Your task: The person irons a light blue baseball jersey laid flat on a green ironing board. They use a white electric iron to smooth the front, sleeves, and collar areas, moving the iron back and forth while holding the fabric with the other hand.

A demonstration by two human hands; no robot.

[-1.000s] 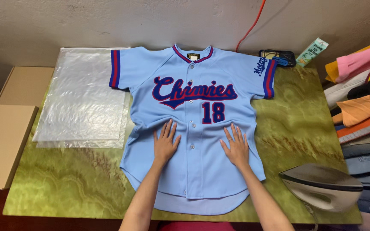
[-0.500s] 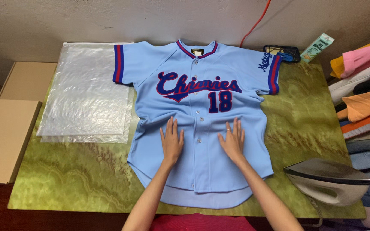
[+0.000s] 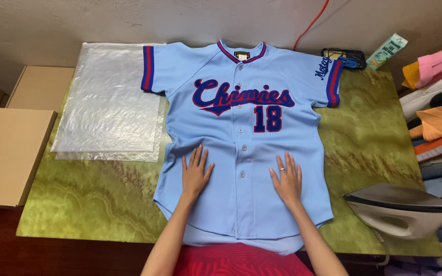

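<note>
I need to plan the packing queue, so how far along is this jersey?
Done: the light blue jersey lies face up, buttoned and spread out on the green table. In hand: the left hand and right hand press flat on its lower front. Left: sleeves and hem are unfolded, and the clear plastic bags lie beside it, unused.

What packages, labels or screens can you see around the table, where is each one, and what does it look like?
Small carton: far right corner, tilted, slim, mint green and white.
Neck label: inside the light blue jersey collar, small dark rectangle with gold edge.
Clear plastic bags: flat stack left of the jersey.
Cardboard boxes: off the table's left edge, plain tan.
No screens in view.
</note>
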